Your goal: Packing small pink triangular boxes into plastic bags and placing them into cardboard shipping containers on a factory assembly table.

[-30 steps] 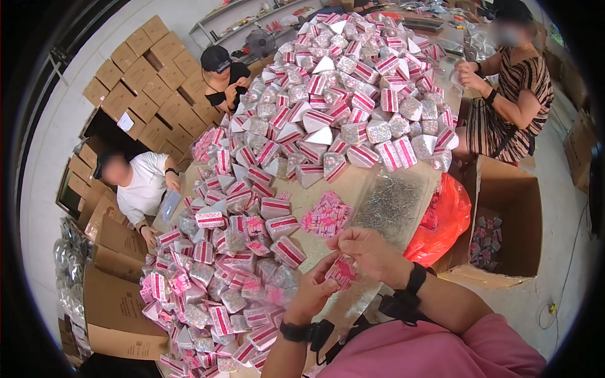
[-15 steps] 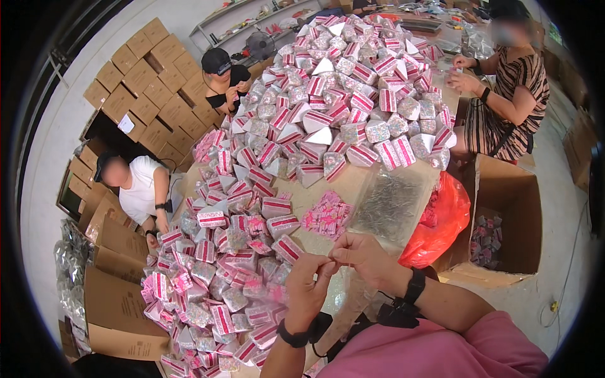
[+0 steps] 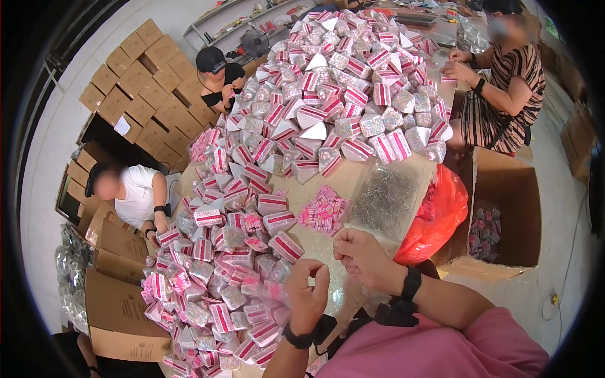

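Note:
My left hand (image 3: pixel 307 293) is curled closed beside the large heap of wedge-shaped packages (image 3: pixel 242 236), which have silvery speckled sides and pink-and-white striped faces. A pink blur shows by its outer edge, and I cannot make out what its fingers hold. My right hand (image 3: pixel 365 257) is pinched closed just right of it, near the tray's front edge; anything between its fingertips is too small to see. The two hands are apart. Ahead of them lie a pile of small pink printed tags (image 3: pixel 322 211) and a shallow clear tray (image 3: pixel 409 225) of thin wire-like pieces (image 3: pixel 381 195).
Right of the tray sits a red plastic bag (image 3: pixel 435 220) with pink pieces inside. Beyond it stands an open cardboard box (image 3: pixel 510 189) with small items inside. Several people work around the table. Stacked cartons (image 3: pixel 145 88) line the left wall; open boxes (image 3: pixel 120 302) stand lower left.
My hands were together at the fingertips and have separated. The left hand has dropped slightly and the right has drawn a little away. The view has shifted slightly.

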`<state>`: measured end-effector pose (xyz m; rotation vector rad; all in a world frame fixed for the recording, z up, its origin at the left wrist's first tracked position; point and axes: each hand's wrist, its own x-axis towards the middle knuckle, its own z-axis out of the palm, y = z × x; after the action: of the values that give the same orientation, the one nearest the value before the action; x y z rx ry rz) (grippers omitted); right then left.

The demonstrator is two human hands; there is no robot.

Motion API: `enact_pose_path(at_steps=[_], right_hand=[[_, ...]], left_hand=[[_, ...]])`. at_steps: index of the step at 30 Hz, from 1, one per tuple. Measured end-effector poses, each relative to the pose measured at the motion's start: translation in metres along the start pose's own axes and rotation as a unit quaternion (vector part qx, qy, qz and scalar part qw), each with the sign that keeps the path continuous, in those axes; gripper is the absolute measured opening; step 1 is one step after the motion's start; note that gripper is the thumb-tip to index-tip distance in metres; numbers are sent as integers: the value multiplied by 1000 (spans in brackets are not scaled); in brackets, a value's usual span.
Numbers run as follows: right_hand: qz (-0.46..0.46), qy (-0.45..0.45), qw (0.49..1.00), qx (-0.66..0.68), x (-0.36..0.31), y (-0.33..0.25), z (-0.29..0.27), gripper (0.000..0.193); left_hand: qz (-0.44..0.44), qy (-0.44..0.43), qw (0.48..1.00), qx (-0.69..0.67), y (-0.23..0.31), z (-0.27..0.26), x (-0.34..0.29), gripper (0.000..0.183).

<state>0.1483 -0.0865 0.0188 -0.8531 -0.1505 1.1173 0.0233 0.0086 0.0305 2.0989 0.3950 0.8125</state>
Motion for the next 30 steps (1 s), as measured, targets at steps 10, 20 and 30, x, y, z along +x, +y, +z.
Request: enact_pose_path(at_steps=[10, 20, 30], right_hand=[[-52, -13, 998, 43, 12, -7, -26, 10], [-29, 15, 999, 19, -18, -26, -59, 10], [-18, 26, 999, 34, -19, -13, -83, 6]], left_hand=[[-59, -14, 997, 48, -39, 16, -24, 3], [136, -206, 955, 163, -44, 78, -54, 41], [216, -284, 878, 319, -63, 97, -68, 36]])
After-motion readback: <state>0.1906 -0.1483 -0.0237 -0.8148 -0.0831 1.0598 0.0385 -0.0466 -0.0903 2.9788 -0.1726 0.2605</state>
